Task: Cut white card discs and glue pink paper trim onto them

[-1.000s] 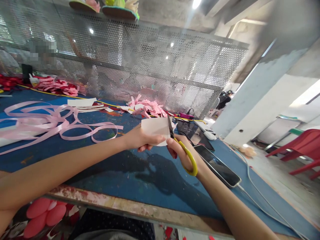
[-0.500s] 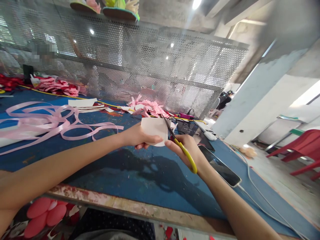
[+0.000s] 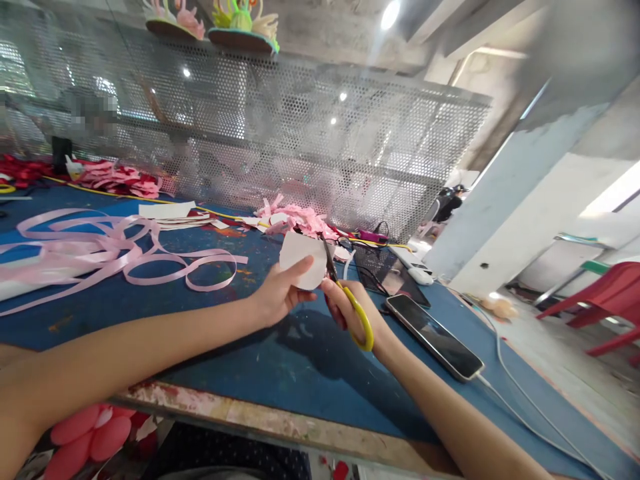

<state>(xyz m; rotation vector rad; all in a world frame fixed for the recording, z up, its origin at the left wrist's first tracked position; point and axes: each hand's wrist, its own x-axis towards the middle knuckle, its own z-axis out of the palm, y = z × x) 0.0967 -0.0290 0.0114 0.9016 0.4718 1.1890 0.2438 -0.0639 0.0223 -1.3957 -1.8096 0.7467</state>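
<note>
Our left hand [image 3: 280, 291] pinches the paper [image 3: 303, 261], and our right hand [image 3: 354, 308] works the scissors [image 3: 349, 288] at its edge. We have the ribbon [image 3: 97, 250] looped on the blue table [image 3: 240, 383], and the phone [image 3: 435, 337] lies near our right wrist.

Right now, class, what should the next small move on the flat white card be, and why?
Probably a slight turn of the card by the left hand, bringing its angular upper-left corner toward the yellow-handled scissors: the right hand holds them with dark blades at the card's right edge.
</note>
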